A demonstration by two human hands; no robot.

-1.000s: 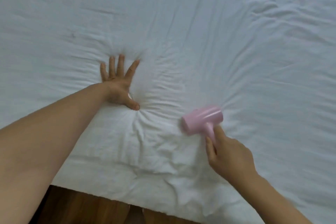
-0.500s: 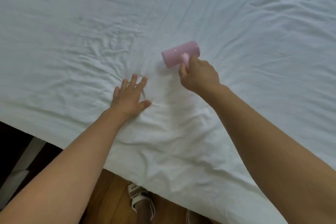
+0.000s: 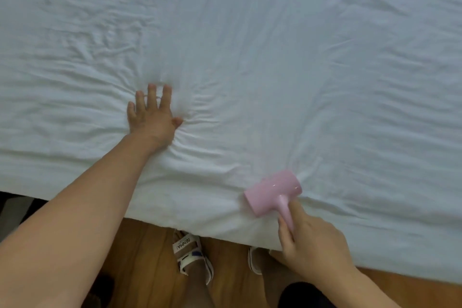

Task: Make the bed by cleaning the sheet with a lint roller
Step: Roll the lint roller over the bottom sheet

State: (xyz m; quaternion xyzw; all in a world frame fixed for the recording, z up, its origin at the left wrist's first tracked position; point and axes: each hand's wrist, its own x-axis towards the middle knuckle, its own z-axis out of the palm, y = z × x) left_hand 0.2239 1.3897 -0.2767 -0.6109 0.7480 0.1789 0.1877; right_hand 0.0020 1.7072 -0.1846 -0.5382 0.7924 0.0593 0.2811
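- Head view: the left hand point(image 3: 152, 117), fingers spread, presses the white sheet point(image 3: 275, 57) flat at centre left.
- The right hand point(image 3: 310, 245) grips the pink lint roller point(image 3: 273, 192), resting on the sheet at lower right near the bed's edge.
- Best to keep the fabric taut and roll with even pressure.

- A bed covered by a wrinkled white sheet point(image 3: 275, 45) fills most of the view; its near edge hangs over a wooden floor point(image 3: 140, 252).
- A left hand point(image 3: 152, 117) presses flat on the sheet, fingers spread, creases radiating around it.
- A pink lint roller point(image 3: 272, 192) rests on the sheet near that edge.
- A sandalled foot point(image 3: 192, 255) stands on the floor.
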